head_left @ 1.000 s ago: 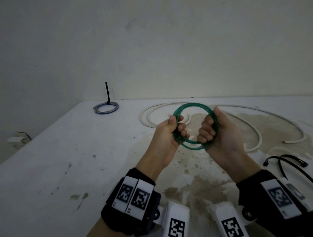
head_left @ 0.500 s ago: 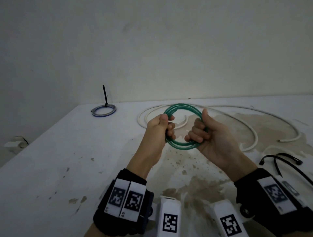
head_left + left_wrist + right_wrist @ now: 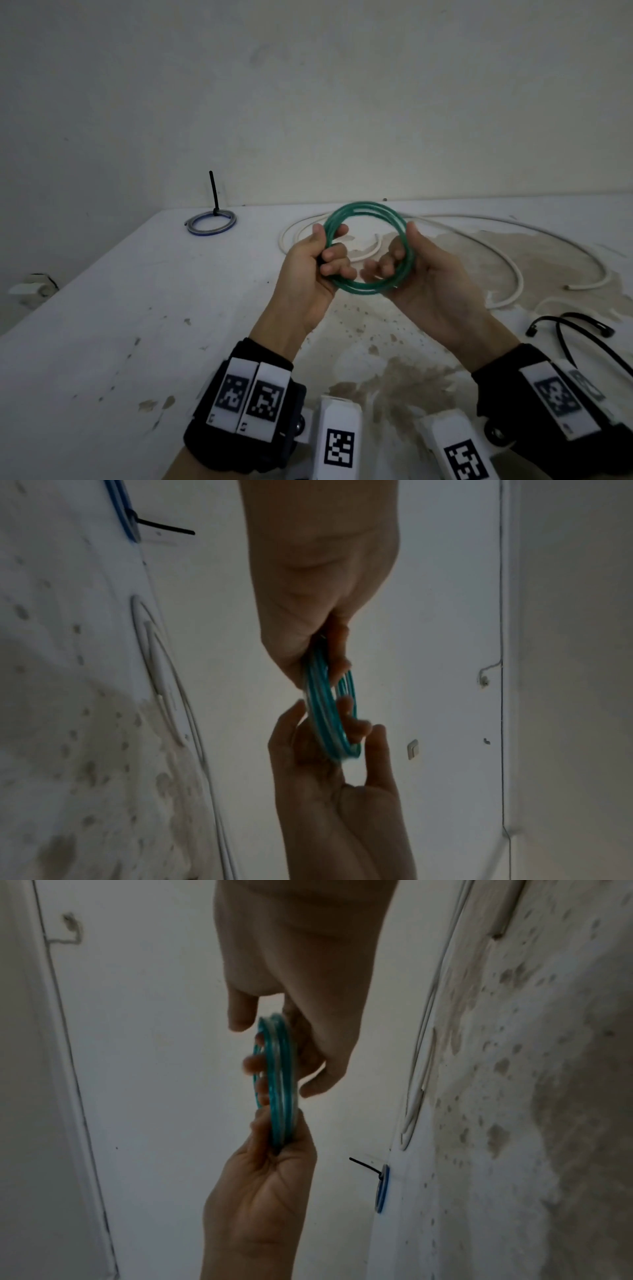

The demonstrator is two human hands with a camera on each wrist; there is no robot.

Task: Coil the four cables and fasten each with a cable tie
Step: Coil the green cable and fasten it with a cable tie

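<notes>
Hands hold the green cable [image 3: 371,251] up in the middle of the frame, the left hand [image 3: 310,270] curled tight round its left side and the right hand [image 3: 424,274] cupping the right side with looser fingers, so the loops stay together for a cable tie [image 3: 568,329].

No legible text, brand or number in any view. Only square black-and-white coded markers [image 3: 250,399] on my wristbands [image 3: 205,442]; no readable characters.
</notes>
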